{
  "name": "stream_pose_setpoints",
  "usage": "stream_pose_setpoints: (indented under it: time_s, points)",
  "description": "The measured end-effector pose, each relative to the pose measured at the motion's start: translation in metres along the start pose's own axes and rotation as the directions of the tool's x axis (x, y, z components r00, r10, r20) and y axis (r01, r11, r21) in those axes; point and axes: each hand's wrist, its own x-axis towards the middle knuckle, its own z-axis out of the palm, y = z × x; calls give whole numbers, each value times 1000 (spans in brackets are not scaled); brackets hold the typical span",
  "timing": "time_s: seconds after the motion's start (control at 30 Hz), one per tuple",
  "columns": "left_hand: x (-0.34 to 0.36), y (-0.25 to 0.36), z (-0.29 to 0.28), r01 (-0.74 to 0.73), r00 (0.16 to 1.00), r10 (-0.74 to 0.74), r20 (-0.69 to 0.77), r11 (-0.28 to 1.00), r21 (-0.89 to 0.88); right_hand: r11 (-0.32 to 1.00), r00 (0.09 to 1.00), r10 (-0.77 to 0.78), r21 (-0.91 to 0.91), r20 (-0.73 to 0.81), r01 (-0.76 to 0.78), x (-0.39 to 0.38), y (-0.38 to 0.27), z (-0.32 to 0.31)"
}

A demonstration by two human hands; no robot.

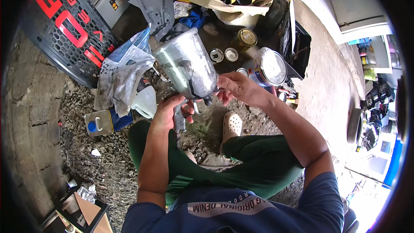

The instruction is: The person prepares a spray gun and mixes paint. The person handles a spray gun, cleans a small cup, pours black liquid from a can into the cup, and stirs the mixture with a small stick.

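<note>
A stiff, silver metal spray gun (192,80) with a large, smudged cylindrical cup (179,56) is held up in both hands, tilted, to the left of the large round tin with a pale lid (273,67). Left hand (165,113): fingers curled around the handle (180,122). Right hand (238,88): fingers bent against the gun near the cup's lower end; exact grip cannot be told. Crumpled newspaper (123,73) lies well left of the tin. Handling, as judged: rigid, fairly weighty, top-heavy, possibly slick where smeared. Recommended hold: handle, with the cup's base steadied.
</note>
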Motion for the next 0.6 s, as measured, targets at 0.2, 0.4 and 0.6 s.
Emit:
stream_pose_setpoints:
  time_s: [0.2,0.4,0.6]
  points:
    - [7,-5,-2,-8,997,6,-83,999,-32,961,950,-267,33,-162,276,10,12,8]
    - [12,-3,-4,-11,996,5,-86,997,-75,824,874,-482,-373,-64,426,7,17,-1]
    - [7,-1,-2,-30,999,29,-32,999,-13,988,971,-148,-58,-186,140,-4,-10,13]
